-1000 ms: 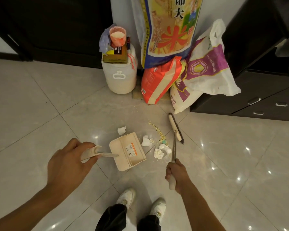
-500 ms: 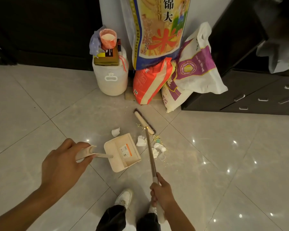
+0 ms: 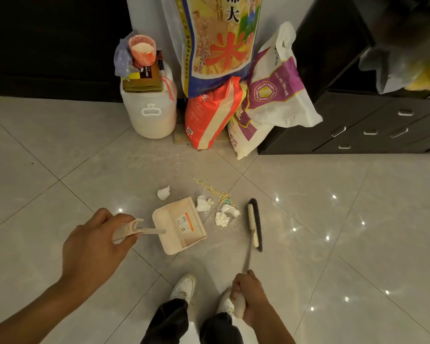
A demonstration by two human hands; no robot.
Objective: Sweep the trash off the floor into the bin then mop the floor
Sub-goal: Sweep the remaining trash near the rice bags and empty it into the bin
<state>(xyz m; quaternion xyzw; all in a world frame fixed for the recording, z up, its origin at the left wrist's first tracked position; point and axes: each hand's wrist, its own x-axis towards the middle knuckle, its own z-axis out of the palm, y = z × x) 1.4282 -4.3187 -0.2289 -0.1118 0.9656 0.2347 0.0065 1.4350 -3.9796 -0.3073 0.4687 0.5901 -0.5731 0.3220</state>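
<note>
My left hand point(image 3: 94, 247) grips the handle of a beige dustpan point(image 3: 180, 225) that rests on the tiled floor with its mouth toward the trash. My right hand point(image 3: 248, 294) grips the handle of a broom; the broom head point(image 3: 255, 224) stands on the floor just right of the trash. Between dustpan and broom lie crumpled white tissues point(image 3: 225, 216), with another tissue point(image 3: 202, 203) at the dustpan's far edge and one more tissue point(image 3: 163, 193) beyond it. A trail of yellowish crumbs point(image 3: 212, 189) runs away from the pile.
A white plastic drum point(image 3: 149, 115) with a pink cup and boxes on top stands against the wall. Beside it lean rice sacks point(image 3: 216, 45), a red bag point(image 3: 210, 112) and a purple-white bag point(image 3: 271, 103). A dark drawer cabinet point(image 3: 358, 125) is at right. My shoes point(image 3: 184, 285) are below.
The broom head swung from the left of the crumbs, back over the trash, to the right side of the tissues. The dustpan and left hand stayed nearly still.
</note>
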